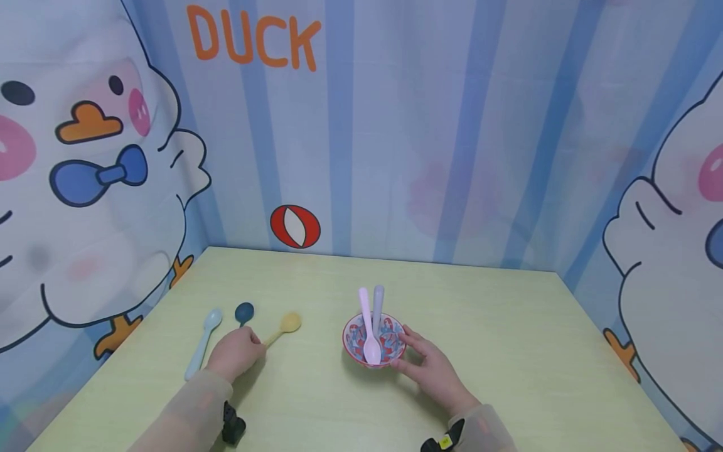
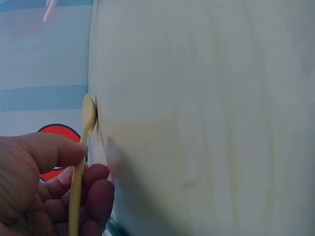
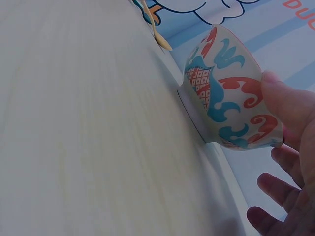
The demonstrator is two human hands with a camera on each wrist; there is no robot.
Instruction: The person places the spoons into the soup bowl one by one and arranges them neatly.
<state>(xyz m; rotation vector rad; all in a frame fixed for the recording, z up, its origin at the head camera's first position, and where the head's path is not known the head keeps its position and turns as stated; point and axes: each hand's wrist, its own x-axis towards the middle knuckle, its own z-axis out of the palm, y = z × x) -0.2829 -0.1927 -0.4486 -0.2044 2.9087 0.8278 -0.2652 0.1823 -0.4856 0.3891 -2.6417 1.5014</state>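
Left hand (image 1: 236,353) pinches yellow spoon (image 1: 289,324), its head towards two o'clock; right hand (image 1: 433,373) grips patterned bowl (image 1: 390,343) at hand's ten o'clock.

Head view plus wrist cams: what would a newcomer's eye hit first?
Likely the big cartoon duck on the backdrop at left, with orange "DUCK" lettering to its upper right. Next, mid-table, the red-and-blue patterned bowl holding a pink spoon and a lavender spoon, right grip at its rim. Then the left grip, pinching a yellow spoon left of the bowl.
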